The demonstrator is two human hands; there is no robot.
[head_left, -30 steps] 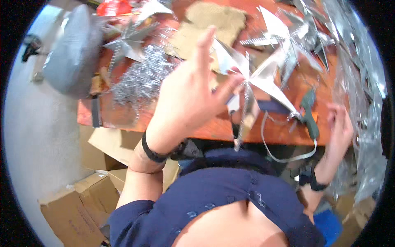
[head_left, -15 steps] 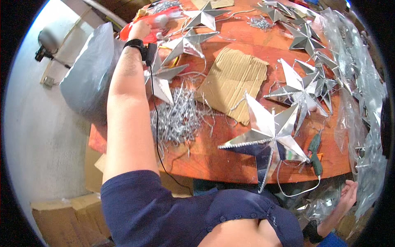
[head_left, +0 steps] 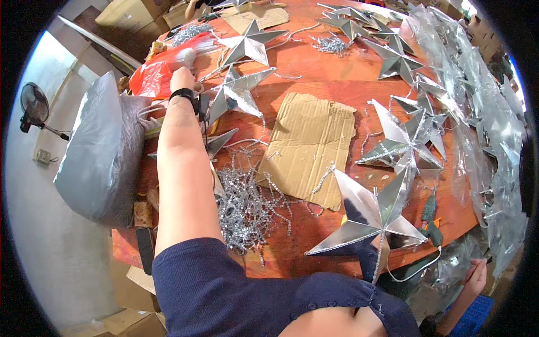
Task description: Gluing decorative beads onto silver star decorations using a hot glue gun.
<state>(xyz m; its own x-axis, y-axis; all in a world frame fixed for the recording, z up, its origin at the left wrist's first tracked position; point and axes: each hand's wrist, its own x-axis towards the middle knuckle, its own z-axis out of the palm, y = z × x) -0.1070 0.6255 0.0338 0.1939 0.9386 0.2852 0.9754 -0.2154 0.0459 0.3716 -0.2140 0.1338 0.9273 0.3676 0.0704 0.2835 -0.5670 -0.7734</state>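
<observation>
My left arm stretches to the far left of the table, where my left hand [head_left: 182, 80] touches the edge of a red plastic bag [head_left: 151, 80]. A whitish bundle [head_left: 185, 57] shows in the bag just beyond the hand. The back of the hand hides its fingers. At the lower right, beyond the table edge, my right hand [head_left: 476, 274] holds nothing, its fingers stretched out beside clear plastic wrapping. Nearest me lies a large silver star [head_left: 377, 222] with beaded trim on its ridges. A green glue gun [head_left: 430, 219] with a white cord rests right of it.
Several silver stars [head_left: 412, 143] lie about the table. A cardboard piece [head_left: 314, 143] sits mid-table beside a tangle of silver bead strands [head_left: 250, 210]. A full grey plastic sack [head_left: 101, 157] stands left, with a phone [head_left: 145, 250] near it. Clear plastic sheeting [head_left: 499, 168] covers the right edge.
The view has shifted, showing more of the room at the left and far side. My left hand is still at the red bag, slightly nearer. My right hand stays at the lower right.
</observation>
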